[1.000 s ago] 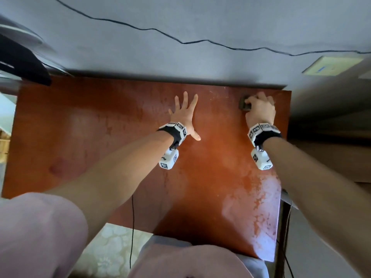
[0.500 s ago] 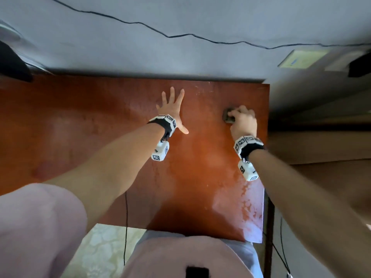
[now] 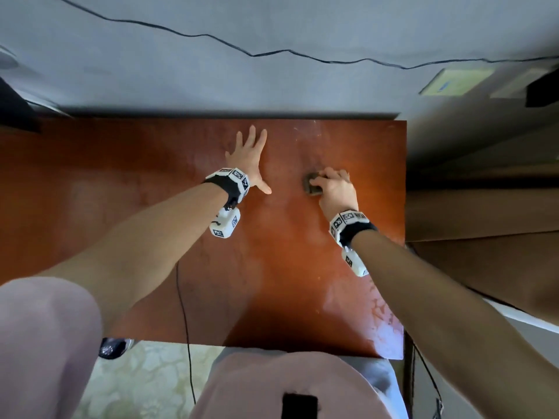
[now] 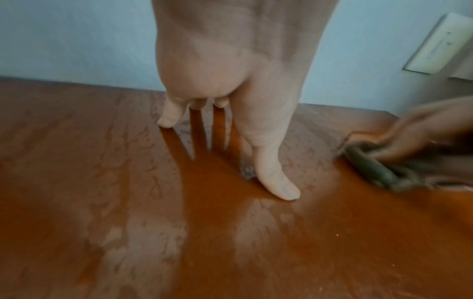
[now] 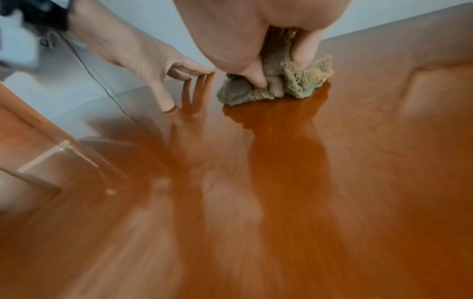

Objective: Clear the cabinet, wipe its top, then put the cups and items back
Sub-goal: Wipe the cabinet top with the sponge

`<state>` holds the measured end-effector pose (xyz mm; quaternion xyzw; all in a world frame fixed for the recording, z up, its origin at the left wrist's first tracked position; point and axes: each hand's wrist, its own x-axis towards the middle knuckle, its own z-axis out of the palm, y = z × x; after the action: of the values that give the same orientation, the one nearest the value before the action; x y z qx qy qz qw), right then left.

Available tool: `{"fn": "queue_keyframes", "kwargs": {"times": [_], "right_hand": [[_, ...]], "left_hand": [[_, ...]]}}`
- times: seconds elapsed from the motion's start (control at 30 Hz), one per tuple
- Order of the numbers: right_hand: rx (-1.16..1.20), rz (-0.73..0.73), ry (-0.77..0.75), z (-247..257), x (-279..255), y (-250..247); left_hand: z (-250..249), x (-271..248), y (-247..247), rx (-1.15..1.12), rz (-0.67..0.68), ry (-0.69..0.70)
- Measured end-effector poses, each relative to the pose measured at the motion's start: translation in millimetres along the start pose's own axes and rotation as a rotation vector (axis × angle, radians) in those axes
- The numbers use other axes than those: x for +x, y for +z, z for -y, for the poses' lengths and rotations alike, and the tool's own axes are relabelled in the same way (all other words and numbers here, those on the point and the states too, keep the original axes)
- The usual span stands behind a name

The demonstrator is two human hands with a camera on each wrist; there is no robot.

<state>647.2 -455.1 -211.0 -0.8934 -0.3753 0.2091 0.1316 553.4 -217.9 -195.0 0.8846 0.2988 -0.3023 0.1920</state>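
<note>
A: Status on the cabinet top (image 3: 127, 189)?

B: I'm looking down on it from the head cam. Reddish-brown, glossy, wet-looking streaks near the front R corner. Nothing standing on the part I can see.

A: R hand?

B: My right hand (image 3: 337, 190) is on the top, R of centre, toward the back. Fingers curled round a crumpled grey-green cloth (image 5: 276, 85), gripping it and holding it down on the wood. Wrist cam shows the thumb and fingers dug into the folds; a frayed edge sticks out on the far side.

A: And L?

B: My left hand (image 3: 246, 160) is spread flat, holding nothing. Fingers straight and fanned, pointing at the wall (image 3: 211, 80); thumb out to the side. Fingertips (image 4: 166, 121) touch the surface, per the L wrist cam. It sits near the cloth, to its L, not touching it.

A: Anything else?

B: Thin black cable (image 3: 272, 52) running across the wall, plus a pale plate (image 3: 453, 81) at upper R. Right hand is blurred in the L wrist view.
</note>
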Motion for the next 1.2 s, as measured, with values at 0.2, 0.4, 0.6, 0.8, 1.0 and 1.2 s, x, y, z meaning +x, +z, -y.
{"fn": "queue_keyframes", "kwargs": {"times": [0.2, 0.4, 0.6, 0.8, 1.0, 1.2], "right_hand": [[0.007, -0.025, -0.043, 21.1, 101.6, -30.5], [0.006, 0.009, -0.068, 42.4, 164.6, -44.1], [-0.024, 0.02, -0.002, 35.6, 118.9, -36.8], [-0.058, 0.079, -0.039, 32.8, 22.8, -13.4], [-0.081, 0.105, -0.131, 44.2, 64.5, -16.9], [-0.015, 0.008, -0.095, 79.0, 158.0, -26.1]], "left_hand": [[3.6, 6.9, 5.0, -0.009, -0.016, -0.005], [4.3, 7.3, 0.5, -0.018, 0.006, -0.019], [2.1, 7.5, -3.3, -0.027, 0.03, -0.042], [0.6, 6.4, -2.5, -0.053, 0.031, -0.026], [1.6, 8.0, -0.3, -0.051, 0.021, -0.032], [1.6, 11.6, -0.1, -0.062, 0.011, -0.034]]}}
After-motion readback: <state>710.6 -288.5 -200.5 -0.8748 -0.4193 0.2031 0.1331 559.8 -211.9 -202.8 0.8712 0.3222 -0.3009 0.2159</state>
